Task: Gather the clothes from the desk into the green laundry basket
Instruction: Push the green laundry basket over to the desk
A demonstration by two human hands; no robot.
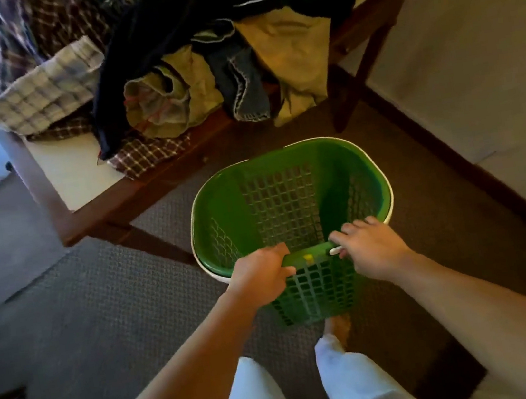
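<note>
On the green basket (288, 195) rim, both hands

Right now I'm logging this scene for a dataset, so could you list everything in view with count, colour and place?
green laundry basket: one, green with a pale rim, on the carpet in front of the desk, nothing inside
desk: one, pale top with dark wood frame, upper half of view
plaid shirts: at least two, brown and white checks, left part of the desk and its front edge
grey checked cloth: one, grey and cream, left on the desk
dark garment: one, navy or black, draped over the pile's middle
khaki clothes: count unclear, tan, middle and right of the pile
jeans: one, blue denim, hanging over the front edge
carpet: grey-brown, whole floor
left hand: gripping the basket's near rim
right hand: on the near rim
legs: pale trousers, one bare foot, bottom of view
</note>
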